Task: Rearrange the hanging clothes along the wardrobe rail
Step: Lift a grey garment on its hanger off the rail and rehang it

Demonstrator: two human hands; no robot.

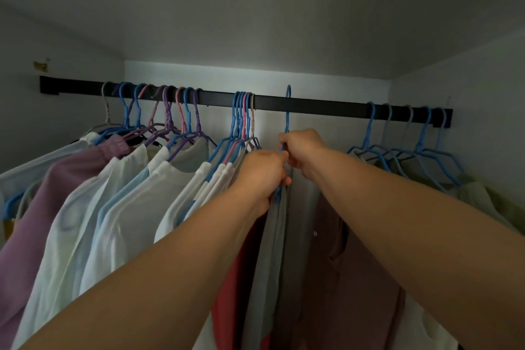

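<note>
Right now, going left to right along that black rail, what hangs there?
Mixed blue, purple and pink hangers → tight bunch of blue and pink hangers → single blue hanger, held by both hands, left hand and right hand → pale blue hangers.

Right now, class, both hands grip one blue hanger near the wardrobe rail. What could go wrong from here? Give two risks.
1. The blue hanger's hook stands above the black rail, apparently unhooked; only the left hand and right hand seem to hold it, so the grey garment could slip off.
2. The packed hanger cluster sits close on the left; swinging that way may snag it.
</note>
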